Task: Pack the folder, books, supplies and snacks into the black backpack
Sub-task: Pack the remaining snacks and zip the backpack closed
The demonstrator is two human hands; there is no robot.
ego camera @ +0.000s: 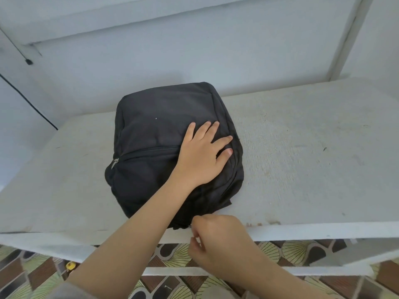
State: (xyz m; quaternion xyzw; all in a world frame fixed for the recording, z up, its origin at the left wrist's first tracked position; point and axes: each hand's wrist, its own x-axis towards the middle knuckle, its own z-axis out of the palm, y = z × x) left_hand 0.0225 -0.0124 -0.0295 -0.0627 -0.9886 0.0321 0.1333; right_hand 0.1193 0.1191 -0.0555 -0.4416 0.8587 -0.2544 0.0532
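The black backpack (151, 126) lies flat on the white table (302, 158), left of the middle, its near end reaching the table's front edge. Its pocket zipper (149, 153) runs across the upper face and appears closed, with the metal pull (114, 164) at the backpack's left side. My left hand (198, 156) rests palm down on the right half of that face, fingers straight and spread, covering the right end of the zipper; it presses on the fabric and grips nothing. My right hand (218, 238) is at the table's front edge, fingers curled, with thumb and forefinger against the backpack's near end. I cannot tell whether they pinch fabric, a zipper pull, or nothing, because the contact point is hidden by the hand. The two hands are apart. A black cable (28, 100) runs down the wall past the table's left rear corner. A patterned tiled floor (291, 251) shows below the front edge.
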